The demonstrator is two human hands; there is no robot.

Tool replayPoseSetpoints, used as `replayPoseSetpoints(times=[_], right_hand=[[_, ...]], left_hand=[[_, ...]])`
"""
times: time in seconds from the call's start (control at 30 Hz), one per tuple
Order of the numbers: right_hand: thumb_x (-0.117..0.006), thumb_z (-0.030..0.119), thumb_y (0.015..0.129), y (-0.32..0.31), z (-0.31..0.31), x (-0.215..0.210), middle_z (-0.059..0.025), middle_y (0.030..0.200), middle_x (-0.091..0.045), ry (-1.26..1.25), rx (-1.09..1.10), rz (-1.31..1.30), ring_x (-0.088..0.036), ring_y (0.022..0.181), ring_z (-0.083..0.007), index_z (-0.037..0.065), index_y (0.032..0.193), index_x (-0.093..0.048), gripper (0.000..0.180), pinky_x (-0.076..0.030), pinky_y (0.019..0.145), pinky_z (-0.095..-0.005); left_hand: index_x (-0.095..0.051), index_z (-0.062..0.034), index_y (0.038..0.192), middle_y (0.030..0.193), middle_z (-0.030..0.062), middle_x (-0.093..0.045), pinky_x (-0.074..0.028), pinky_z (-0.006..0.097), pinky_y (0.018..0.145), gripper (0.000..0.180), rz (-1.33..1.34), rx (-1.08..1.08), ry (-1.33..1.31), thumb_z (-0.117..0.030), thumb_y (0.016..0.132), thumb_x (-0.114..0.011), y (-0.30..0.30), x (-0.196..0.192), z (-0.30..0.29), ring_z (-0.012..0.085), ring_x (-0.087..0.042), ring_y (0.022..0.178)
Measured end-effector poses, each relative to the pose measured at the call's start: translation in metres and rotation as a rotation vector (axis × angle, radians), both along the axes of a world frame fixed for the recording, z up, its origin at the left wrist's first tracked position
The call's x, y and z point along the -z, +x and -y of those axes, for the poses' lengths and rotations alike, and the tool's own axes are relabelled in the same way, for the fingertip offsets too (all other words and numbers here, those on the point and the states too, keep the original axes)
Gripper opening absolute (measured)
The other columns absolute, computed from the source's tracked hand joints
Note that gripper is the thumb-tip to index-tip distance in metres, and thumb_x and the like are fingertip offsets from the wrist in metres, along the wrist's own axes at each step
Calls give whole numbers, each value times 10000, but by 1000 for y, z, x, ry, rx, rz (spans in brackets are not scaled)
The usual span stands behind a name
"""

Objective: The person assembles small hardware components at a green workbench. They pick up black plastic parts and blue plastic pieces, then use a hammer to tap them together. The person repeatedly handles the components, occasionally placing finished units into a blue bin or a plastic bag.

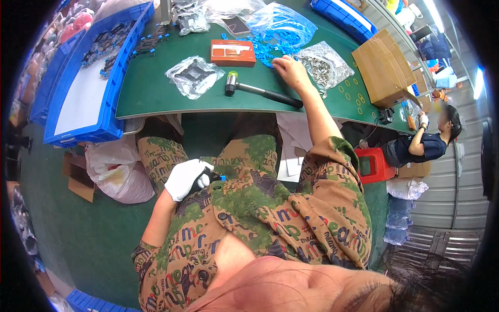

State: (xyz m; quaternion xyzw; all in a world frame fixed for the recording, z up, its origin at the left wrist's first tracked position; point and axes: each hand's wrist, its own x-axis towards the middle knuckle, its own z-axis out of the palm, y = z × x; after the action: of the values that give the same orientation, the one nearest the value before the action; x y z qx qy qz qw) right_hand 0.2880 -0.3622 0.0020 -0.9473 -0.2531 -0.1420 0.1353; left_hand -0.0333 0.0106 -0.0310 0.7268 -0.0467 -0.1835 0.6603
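Note:
My left hand (187, 180), in a white glove, is held over my lap. Its fingers are closed round a small black part (204, 180) with a blue piece (223, 178) sticking out of its end. My bare right hand (292, 73) reaches over the green table, fingers curled and drawn together. It is between a heap of small blue plastic pieces (264, 51) and a clear bag of metal parts (325, 66); anything in its fingertips is too small to make out. A mallet (249, 88) with a black handle lies nearer to me, beside my forearm.
On the table (150, 93) lie an orange-red box (232, 53), a clear bag of black parts (194, 77) and several yellow rings (348, 89). A blue tray (106, 112) stands left, a cardboard box (383, 67) right. A co-worker (423, 140) sits beyond a red stool (375, 165).

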Motion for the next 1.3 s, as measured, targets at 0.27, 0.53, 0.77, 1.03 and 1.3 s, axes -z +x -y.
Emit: replayPoseSetpoints(times=[0.27, 0.53, 0.77, 1.03, 1.3], right_hand=[[-637, 427, 944, -11, -27, -11, -91, 1013, -694, -147, 151, 5, -677, 968, -309, 172, 1054, -778, 312, -503, 843, -506], [-626, 422, 962, 11, -22, -18, -142, 1019, -663, -378, 26, -55, -661, 951, -355, 98, 1030, -707, 341, -513, 806, -506], [-710, 367, 884, 17, -44, -39, -154, 963, -723, -282, -14, -170, -687, 932, -358, 77, 917, -748, 294, -500, 800, -485], [-748, 310, 849, 16, -53, -56, -160, 902, -734, -249, -39, -370, -704, 858, -351, 44, 926, -755, 277, -522, 757, -453], [-664, 297, 808, 33, -44, -40, -211, 866, -728, -337, -8, -242, -709, 856, -381, 34, 852, -752, 281, -529, 793, -481]], left_hand=[[-751, -11, 1062, 898, 47, -712, -510, 266, 734, 289, -138, 6, -57, -202, 1038, -536, 0, -8, -1, 102, -642, 779], [-748, -64, 1127, 944, 41, -746, -542, 292, 755, 336, 227, 192, 202, -269, 1059, -490, -5, -4, -11, 136, -678, 815], [-750, -64, 1084, 766, 34, -716, -494, 249, 594, 308, -131, 46, -78, -253, 1059, -508, -36, -21, -15, 94, -635, 641], [-750, -58, 1072, 743, 51, -704, -506, 275, 594, 319, -116, 6, -41, -232, 1057, -483, -43, -28, -16, 113, -636, 618], [-749, -58, 1075, 748, 67, -708, -516, 285, 607, 316, 70, 28, 11, -234, 1054, -487, -46, -32, -19, 127, -661, 639]])
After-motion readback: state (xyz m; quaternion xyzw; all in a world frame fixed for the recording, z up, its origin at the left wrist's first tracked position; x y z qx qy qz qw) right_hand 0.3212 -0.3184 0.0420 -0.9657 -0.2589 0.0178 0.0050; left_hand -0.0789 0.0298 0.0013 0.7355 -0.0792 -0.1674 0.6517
